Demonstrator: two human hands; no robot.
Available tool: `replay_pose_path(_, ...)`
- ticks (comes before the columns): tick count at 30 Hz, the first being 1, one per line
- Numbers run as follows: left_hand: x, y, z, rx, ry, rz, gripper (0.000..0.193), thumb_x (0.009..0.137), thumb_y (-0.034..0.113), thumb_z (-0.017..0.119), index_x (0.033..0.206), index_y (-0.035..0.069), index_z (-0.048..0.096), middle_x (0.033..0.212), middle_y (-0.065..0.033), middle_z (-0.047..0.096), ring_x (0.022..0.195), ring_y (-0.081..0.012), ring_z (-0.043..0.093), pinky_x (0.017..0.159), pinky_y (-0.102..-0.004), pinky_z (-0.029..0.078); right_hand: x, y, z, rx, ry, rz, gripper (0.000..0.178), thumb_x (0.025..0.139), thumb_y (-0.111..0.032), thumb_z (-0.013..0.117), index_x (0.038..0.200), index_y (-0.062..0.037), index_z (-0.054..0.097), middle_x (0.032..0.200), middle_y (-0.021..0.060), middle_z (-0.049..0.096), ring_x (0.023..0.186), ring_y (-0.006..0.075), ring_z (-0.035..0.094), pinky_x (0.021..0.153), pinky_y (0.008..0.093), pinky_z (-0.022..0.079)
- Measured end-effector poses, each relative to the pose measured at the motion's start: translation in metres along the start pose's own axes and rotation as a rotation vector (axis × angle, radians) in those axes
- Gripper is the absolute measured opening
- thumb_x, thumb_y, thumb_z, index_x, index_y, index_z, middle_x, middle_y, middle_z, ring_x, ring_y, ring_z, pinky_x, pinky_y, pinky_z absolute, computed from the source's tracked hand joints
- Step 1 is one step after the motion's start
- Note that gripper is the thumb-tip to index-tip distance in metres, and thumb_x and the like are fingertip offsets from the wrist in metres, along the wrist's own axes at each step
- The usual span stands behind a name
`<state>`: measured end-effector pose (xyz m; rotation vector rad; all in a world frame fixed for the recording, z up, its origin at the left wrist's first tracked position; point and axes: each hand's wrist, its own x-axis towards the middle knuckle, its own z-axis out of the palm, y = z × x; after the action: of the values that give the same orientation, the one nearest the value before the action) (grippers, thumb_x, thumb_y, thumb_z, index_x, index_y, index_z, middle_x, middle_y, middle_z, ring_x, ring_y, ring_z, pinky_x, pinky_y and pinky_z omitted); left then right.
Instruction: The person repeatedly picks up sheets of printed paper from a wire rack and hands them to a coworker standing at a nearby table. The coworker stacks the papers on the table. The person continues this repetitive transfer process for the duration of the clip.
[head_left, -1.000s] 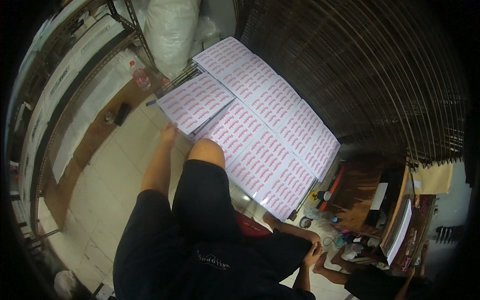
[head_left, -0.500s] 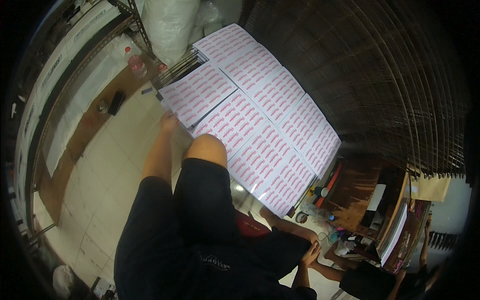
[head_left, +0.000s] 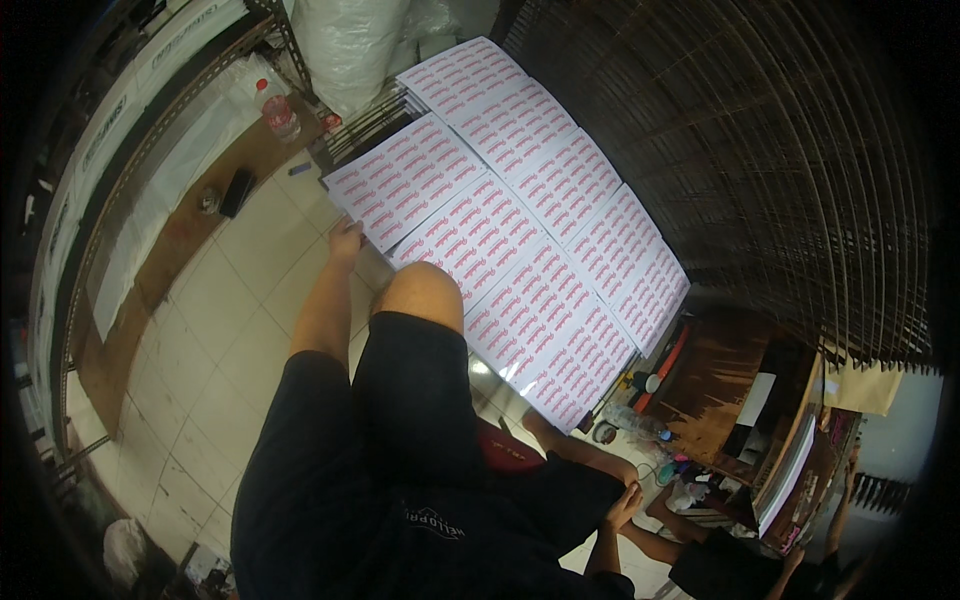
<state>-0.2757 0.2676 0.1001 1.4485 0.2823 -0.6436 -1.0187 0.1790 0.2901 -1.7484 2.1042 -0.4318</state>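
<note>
My left hand (head_left: 346,238) is at the near left edge of a white sheet printed in rows of pink-red lettering (head_left: 405,180), its fingers closed on that edge. This sheet lies on a rack beside several matching printed sheets (head_left: 545,270), set in two rows almost edge to edge. Down at the right, my right hand (head_left: 622,505) rests on my bent knee with nothing seen in it; its fingers lie against the leg. My other knee (head_left: 425,290) is raised against the near edge of the sheets.
Tall stacked wire racks (head_left: 740,150) rise behind the sheets. On the left shelf board stand a bottle (head_left: 280,118) and a dark flat object (head_left: 236,192). A plastic bottle (head_left: 640,424) lies beside the wooden cabinet (head_left: 700,380). Another person (head_left: 730,565) sits at the lower right.
The dark gap between the left sheet and its neighbour has closed to a thin line. My left hand stays at the sheet's edge; my right hand stays on the knee. The view has shifted slightly.
</note>
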Motion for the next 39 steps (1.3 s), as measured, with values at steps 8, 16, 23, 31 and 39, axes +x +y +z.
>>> replay_pose_path(8,-0.003,-0.002,0.002,0.031,0.0,0.029,0.044,0.087,0.008,0.055,0.127,-0.002,0.042,0.104,-0.0158,0.057,0.083,-0.022,0.06,0.074,-0.0308,0.053,-0.004,-0.016,-0.002,0.009,0.003,0.075,0.065,0.091,-0.05,0.036,0.124,0.0054,0.045,0.132,0.0253,0.039,0.126,0.0377,0.03,0.106,0.0429,0.02)
replay_pose_path(16,-0.007,0.001,0.002,0.202,0.124,0.037,0.049,0.085,0.023,0.059,0.125,-0.002,0.045,0.103,-0.0198,0.059,0.081,-0.0251,0.061,0.073,-0.0329,0.051,-0.009,-0.005,0.002,0.006,0.044,-0.008,0.06,0.092,-0.046,0.036,0.122,0.0049,0.046,0.127,0.0256,0.043,0.119,0.0376,0.038,0.102,0.0433,0.026)
replay_pose_path(23,0.0,0.049,0.086,0.646,0.058,0.509,0.056,0.077,0.039,0.065,0.12,0.006,0.051,0.105,-0.0191,0.057,0.09,-0.0261,0.056,0.077,-0.0361,0.045,-0.016,-0.033,-0.003,0.076,0.144,0.034,0.05,0.093,-0.04,0.038,0.116,0.0027,0.052,0.114,0.024,0.05,0.114,0.0373,0.041,0.097,0.0434,0.031)
replay_pose_path(31,-0.261,0.213,0.37,0.083,-1.127,0.208,0.06,0.086,0.037,0.057,0.131,0.002,0.036,0.128,-0.0149,0.045,0.118,-0.0247,0.044,0.093,-0.0361,0.039,-0.02,-0.03,-0.014,0.31,0.363,0.09,0.038,0.093,-0.029,0.043,0.112,0.0021,0.053,0.106,0.0197,0.052,0.1,0.031,0.051,0.088,0.0359,0.039)
replay_pose_path(39,-0.338,0.267,0.49,-0.329,-1.116,0.126,0.059,0.09,0.035,0.053,0.135,0.007,0.029,0.133,-0.0132,0.04,0.12,-0.0272,0.042,0.093,-0.0353,0.041,0.044,-0.014,-0.186,0.767,1.017,-0.057,0.031,0.092,-0.028,0.051,0.107,-0.0011,0.055,0.09,0.0023,0.055,0.081,0.0096,0.051,0.072,0.0235,0.042)
